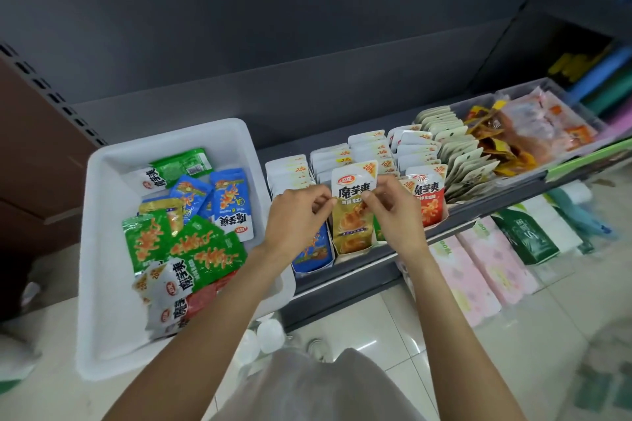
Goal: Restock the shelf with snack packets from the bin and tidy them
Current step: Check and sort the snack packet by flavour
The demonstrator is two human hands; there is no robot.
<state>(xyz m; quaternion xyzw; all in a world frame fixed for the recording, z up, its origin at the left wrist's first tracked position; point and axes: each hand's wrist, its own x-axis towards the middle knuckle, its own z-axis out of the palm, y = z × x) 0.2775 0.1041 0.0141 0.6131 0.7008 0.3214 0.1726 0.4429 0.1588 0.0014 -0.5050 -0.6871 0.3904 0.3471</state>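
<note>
A white bin stands on the left, holding several green, blue, yellow and red snack packets. To its right the dark shelf carries rows of upright packets in white dividers. A yellow-and-white packet stands at the front of the middle row. My left hand pinches its left edge and my right hand pinches its right edge. A blue packet stands in the row on the left and a red packet in the row on the right.
Clear trays of orange and brown snacks fill the shelf's right end. Pink tissue packs and green packs lie on the lower shelf. White cup-like things sit on the tiled floor under the bin.
</note>
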